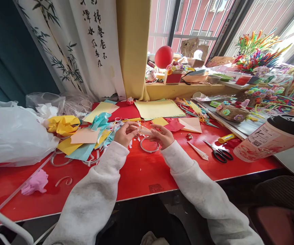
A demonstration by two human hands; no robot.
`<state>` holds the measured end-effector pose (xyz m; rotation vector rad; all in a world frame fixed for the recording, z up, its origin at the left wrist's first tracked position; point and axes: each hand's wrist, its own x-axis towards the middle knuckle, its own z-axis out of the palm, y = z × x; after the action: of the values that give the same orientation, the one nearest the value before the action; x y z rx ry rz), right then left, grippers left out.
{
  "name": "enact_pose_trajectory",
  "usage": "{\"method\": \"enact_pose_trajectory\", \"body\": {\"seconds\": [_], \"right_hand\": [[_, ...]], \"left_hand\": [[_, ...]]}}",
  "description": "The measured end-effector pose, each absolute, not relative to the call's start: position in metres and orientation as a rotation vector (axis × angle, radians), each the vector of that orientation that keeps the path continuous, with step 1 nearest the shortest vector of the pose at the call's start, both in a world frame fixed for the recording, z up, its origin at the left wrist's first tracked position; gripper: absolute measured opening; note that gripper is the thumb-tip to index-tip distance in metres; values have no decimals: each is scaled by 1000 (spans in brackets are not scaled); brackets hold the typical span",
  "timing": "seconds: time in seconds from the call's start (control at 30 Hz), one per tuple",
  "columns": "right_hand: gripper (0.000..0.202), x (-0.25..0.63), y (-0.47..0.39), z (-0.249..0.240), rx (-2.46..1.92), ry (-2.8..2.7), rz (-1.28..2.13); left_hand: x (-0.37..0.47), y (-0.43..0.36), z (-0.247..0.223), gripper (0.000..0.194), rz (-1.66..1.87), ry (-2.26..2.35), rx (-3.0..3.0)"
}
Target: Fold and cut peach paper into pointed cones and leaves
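Pale paper (145, 131) between the left hand (123, 134) and right hand (164, 136), above the tabletop (139, 178).
Both sets of fingers pinch its ends; I judge it light, easily creased, so I'd grip the edges softly.

Sunlit window (192, 23) beside yellow curtain (133, 44), behind red table (136, 177).

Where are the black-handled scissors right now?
In the head view, the black-handled metal scissors lie on the glossy red tabletop, right of the person's right hand, between a narrow folded pale paper and a pink cup with a black lid.
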<state>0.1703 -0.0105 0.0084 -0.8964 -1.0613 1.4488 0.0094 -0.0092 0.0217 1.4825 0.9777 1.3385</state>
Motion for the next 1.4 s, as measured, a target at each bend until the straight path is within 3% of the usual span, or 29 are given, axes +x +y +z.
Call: {"method": "enact_pose_trajectory", "body": {"seconds": [0.13,0.3,0.5,0.67,0.9,1.13,1.4], "right_hand": [[41,176,-8,10,-824,-913,1413],[27,177,-4,7,-813,-934,1346],[26,176,-3,5,-897,-939,1347],[29,175,-4,6,-945,-1054,1376],[30,170,-10,6,-1022,-1286,1550],[27,174,-9,5,-1023,-1138,1550],[26,173,-13,9,-890,-1059,1633]], "left_hand": [[12,-9,18,39,1253,954,1446],[15,-10,16,32,1173,974,1422],[16,-9,15,31,1176,1047,1565],[19,-11,14,36,1085,968,1440],[24,-10,12,31,1216,1047,1237],[28,-17,11,19,1335,1319,1834],[29,-19,3,16,1440,1271,2286]]}}
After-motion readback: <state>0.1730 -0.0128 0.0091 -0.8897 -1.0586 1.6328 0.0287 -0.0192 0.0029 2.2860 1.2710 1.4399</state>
